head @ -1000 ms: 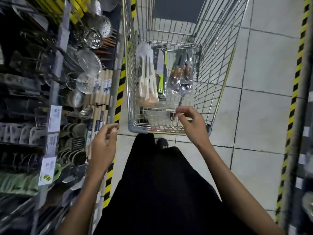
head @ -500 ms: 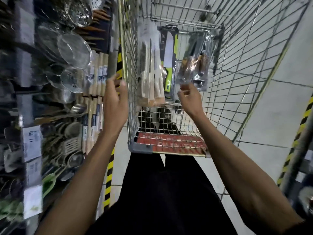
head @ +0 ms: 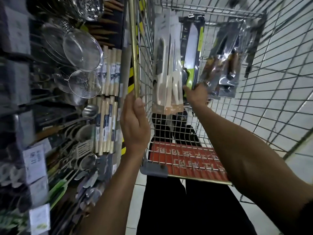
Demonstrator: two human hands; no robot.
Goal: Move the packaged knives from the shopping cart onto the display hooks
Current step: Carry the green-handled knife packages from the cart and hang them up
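I see left hand [head: 135,126] gripping shopping cart [head: 134,48] by its side rail. Right hand [head: 197,95] inside cart, holding lower end of green-handled knife pack [head: 192,48]. White-handled knife packs [head: 167,65] just left of it, brown-handled knife packs [head: 225,65] right.

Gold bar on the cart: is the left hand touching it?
Touching. The head view shows the left hand with its fingers curled round the lower end of the gold bar.

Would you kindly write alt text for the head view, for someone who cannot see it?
The right hand grips the green-handled knife package inside the shopping cart, while the left hand holds its side rail. At left hang wire strainers.
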